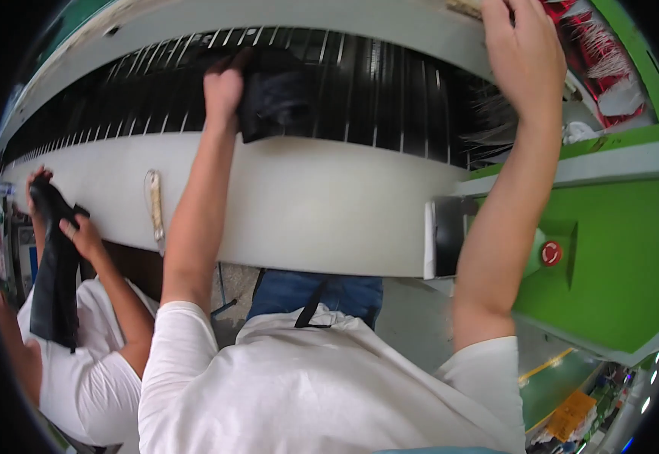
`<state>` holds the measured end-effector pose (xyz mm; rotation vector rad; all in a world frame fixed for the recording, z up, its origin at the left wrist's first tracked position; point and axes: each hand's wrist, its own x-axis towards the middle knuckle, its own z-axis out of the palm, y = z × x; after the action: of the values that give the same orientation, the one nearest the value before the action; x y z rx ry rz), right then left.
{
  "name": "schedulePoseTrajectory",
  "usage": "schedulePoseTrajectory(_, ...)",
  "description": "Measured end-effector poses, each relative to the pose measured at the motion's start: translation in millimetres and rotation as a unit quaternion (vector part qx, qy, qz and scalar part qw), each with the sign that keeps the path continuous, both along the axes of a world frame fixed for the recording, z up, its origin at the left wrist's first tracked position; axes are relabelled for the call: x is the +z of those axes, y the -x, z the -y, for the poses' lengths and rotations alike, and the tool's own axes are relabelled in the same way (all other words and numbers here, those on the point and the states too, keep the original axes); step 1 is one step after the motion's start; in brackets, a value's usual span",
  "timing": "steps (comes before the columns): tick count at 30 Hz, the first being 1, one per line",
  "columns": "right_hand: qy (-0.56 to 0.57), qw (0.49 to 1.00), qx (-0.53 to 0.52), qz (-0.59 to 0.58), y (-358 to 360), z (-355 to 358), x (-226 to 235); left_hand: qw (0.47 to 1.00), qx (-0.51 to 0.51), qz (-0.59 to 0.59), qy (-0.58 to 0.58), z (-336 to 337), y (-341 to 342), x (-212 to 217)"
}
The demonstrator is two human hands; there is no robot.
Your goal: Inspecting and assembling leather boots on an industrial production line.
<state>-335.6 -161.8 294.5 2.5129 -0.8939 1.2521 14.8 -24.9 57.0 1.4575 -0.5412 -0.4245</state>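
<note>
At upper centre, the left hand [223, 87] grips a black cloth [272, 102] on the slatted conveyor [390, 98]. The right hand [522, 53] reaches the upper right, seemingly touching the conveyor's far rim. At the left edge, a co-worker's hand [79, 234] holds another dark cloth [53, 280].

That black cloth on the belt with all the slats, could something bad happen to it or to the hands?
Maybe. The left hand grips the black cloth right on the slatted belt, so cloth or fingers could catch between slats if it moves. The right hand reaches far over the belt's end near bristly parts, where it might get scraped. The red stop button sits low on the green machine, away from both hands.
</note>
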Motion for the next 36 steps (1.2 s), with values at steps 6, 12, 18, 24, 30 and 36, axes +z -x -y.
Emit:
schedulePoseTrajectory(6,-0.116,0.968,0.114,0.191,1.1,-38.4,-21.6,0.990,-0.111,0.014,0.088,-146.8,150.2,68.0)
schedulePoseTrajectory(12,-0.469,0.810,0.292,0.196,32.5,-160.7,-122.4,0.905,-0.246,0.307,0.161,-228.7,251.3,124.5)
schedulePoseTrajectory(18,-0.731,0.339,0.487,0.338,95.9,-226.8,-180.2,0.845,-0.360,0.374,0.131,-262.1,296.2,143.3)
schedulePoseTrajectory(24,-0.731,0.267,0.505,0.373,83.7,-222.7,-200.8,0.902,-0.106,0.346,0.234,-194.9,262.9,133.5)
schedulePoseTrajectory(30,-0.759,0.171,0.539,0.323,37.2,-212.7,-201.0,0.938,-0.226,0.189,0.183,-133.9,248.4,142.3)
schedulePoseTrajectory(36,-0.805,0.077,0.469,0.355,39.2,-244.3,-203.4,0.929,-0.336,0.050,0.148,-133.1,241.8,139.3)
